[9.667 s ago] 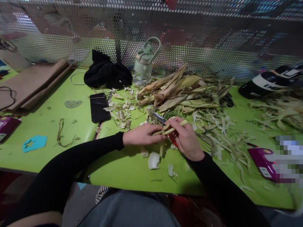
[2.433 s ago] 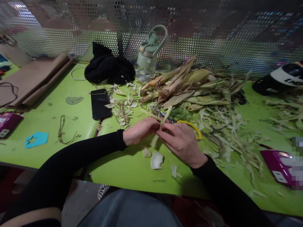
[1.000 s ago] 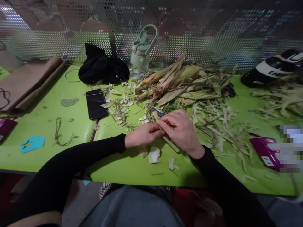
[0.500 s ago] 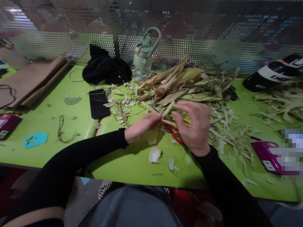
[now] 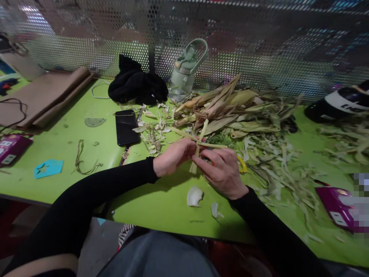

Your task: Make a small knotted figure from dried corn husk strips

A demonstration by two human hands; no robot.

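Note:
My left hand [image 5: 174, 156] pinches crossed strips of pale corn husk [image 5: 198, 145] above the green table [image 5: 72, 154]. My right hand [image 5: 223, 171] meets it from the right, fingers closed on the same strips. A pair of scissors with a yellow and red handle [image 5: 241, 163] lies on the table just behind my right hand. A big pile of corn husks [image 5: 227, 105] lies behind both hands. Cut husk scraps [image 5: 194, 196] lie near the front edge.
A black phone [image 5: 126, 127], a black cloth [image 5: 137, 84] and a green water bottle [image 5: 186, 71] stand behind on the left. A purple box [image 5: 334, 200] sits right, another purple box [image 5: 11, 148] far left. A perforated metal screen [image 5: 259, 46] closes the back.
My right hand has dropped back down and closed on the husk strips with my left hand. The scissors now lie behind it on the table. The camera shifted slightly.

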